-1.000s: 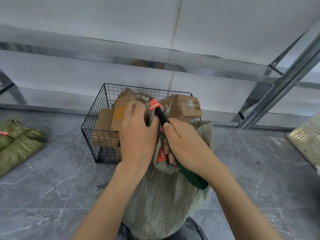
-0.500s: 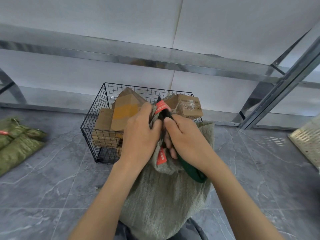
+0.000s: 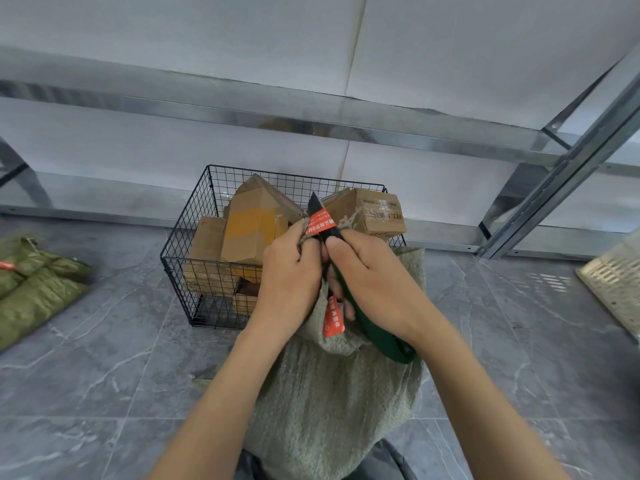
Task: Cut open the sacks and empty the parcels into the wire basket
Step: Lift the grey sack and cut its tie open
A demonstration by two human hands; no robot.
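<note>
A grey-green woven sack [image 3: 332, 403] stands upright on the floor in front of me, its neck bunched at the top. My left hand [image 3: 291, 278] grips that bunched neck. My right hand [image 3: 377, 282] holds a green-handled knife [image 3: 377, 334], whose black blade points up through the red tie strip [image 3: 320, 221] at the sack's neck. A second red strip end [image 3: 333, 317] hangs below my hands. Just behind stands the black wire basket [image 3: 194, 220], filled with several cardboard parcels [image 3: 256, 220].
More green sacks [image 3: 34, 289] lie on the grey tiled floor at the left. A metal shelving frame [image 3: 568, 161] runs along the white wall behind the basket. A cream slotted crate [image 3: 616, 275] sits at the right edge.
The knife blade has pushed upward through the red tie, its black tip now showing above the strip. Both hands stay clamped on the sack's neck.
</note>
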